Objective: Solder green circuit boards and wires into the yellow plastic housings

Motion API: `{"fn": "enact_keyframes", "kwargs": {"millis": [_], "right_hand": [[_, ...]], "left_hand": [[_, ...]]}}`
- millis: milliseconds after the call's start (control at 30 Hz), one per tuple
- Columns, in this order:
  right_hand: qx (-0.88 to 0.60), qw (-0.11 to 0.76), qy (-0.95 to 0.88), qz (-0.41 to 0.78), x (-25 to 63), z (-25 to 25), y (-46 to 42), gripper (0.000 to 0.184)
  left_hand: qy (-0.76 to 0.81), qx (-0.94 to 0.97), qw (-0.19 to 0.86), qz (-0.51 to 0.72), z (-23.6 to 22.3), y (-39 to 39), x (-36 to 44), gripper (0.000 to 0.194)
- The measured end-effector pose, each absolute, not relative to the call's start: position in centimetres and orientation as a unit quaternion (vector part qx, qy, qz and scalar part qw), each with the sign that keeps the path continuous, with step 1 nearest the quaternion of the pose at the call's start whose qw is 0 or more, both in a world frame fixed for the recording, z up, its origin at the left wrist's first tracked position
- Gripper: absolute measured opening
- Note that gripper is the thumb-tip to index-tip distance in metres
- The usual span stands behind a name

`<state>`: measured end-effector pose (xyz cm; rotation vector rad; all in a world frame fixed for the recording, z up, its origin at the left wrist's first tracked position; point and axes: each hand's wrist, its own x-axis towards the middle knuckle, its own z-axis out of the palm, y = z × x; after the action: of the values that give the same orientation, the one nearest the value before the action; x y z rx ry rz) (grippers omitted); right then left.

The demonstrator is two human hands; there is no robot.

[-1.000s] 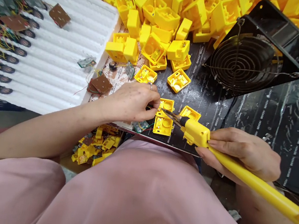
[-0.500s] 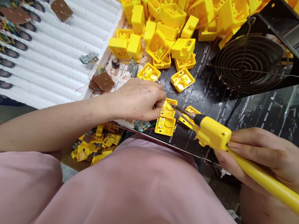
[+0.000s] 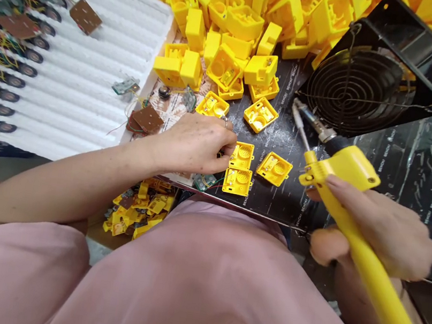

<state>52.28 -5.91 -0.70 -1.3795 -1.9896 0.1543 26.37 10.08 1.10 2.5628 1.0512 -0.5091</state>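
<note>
My right hand (image 3: 384, 230) is wrapped round a yellow soldering gun (image 3: 355, 169). Its metal tip and thin feed tube point up and left, off the housings and close to the fan. My left hand (image 3: 202, 144) is closed in a pinch at the left edge of a small yellow plastic housing (image 3: 242, 155); what its fingertips hold is hidden. Just below, touching that one, lies a second yellow housing (image 3: 237, 182). A green circuit board (image 3: 204, 182) with a red wire rests beside it, under the left hand. Another open housing (image 3: 275, 168) lies between the two hands.
A black fan (image 3: 356, 91) with a wire guard stands at back right. Yellow housings (image 3: 237, 19) are heaped along the back. At left, a white foam tray (image 3: 106, 53) bears circuit boards and wired round parts. A box of yellow parts (image 3: 138, 207) sits below the table edge.
My right hand has drawn the soldering gun away from the housings, up and right, and turned it so its tip points toward the fan. The left hand has stayed in place.
</note>
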Motion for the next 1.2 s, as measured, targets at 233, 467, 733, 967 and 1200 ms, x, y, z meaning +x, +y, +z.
{"fn": "enact_keyframes", "kwargs": {"millis": [233, 467, 733, 967, 1200], "right_hand": [[-0.495, 0.314, -0.81, 0.018, 52.0, -1.0, -5.6, 0.064], [-0.468, 0.301, -0.83, 0.019, 52.3, -1.8, -5.0, 0.03], [-0.494, 0.275, -0.824, -0.033, 51.0, -4.7, -3.0, 0.026], [-0.501, 0.276, -0.82, -0.029, 50.7, -5.8, -2.9, 0.029], [-0.515, 0.264, -0.815, -0.032, 50.4, -6.0, -2.6, 0.032]], "left_hand": [[0.356, 0.904, 0.163, -0.172, 1.0, 10.0, 26.2, 0.019], [0.353, 0.901, 0.181, -0.174, 1.2, 10.7, 25.0, 0.02], [0.407, 0.905, 0.121, -0.019, 0.1, 11.3, 28.4, 0.048], [0.402, 0.905, 0.109, -0.089, 0.0, 12.1, 29.5, 0.055], [0.389, 0.918, 0.049, -0.057, 0.1, 11.9, 31.5, 0.05]]}}
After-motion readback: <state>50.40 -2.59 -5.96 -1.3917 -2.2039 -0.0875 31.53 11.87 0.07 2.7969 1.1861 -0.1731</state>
